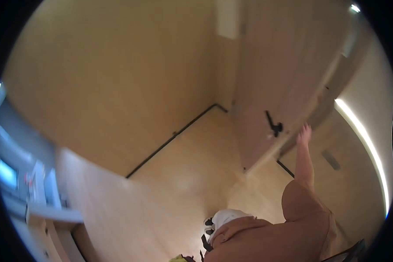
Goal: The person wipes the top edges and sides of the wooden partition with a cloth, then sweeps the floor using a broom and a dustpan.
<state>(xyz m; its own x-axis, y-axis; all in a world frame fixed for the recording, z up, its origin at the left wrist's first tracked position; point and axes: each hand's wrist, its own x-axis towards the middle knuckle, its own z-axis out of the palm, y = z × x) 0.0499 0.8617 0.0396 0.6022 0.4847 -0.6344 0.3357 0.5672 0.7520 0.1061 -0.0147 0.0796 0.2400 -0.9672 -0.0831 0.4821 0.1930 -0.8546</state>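
My right arm reaches forward in a brown sleeve. Its bare hand, my right hand [305,134], is at the edge of a pale wooden door [284,65] that stands ajar. The fingers are stretched out and hold nothing; whether they touch the door edge or are just short of it I cannot tell. Left of the hand, a black lever handle [274,125] sticks out from the door's face. My left hand does not show.
A wide wooden wall [118,78] fills the left, with a dark skirting strip [174,133] along its foot. Pale floor [161,201] lies below. Shelving [52,218] stands at the lower left. A bright light strip [366,137] curves along the right.
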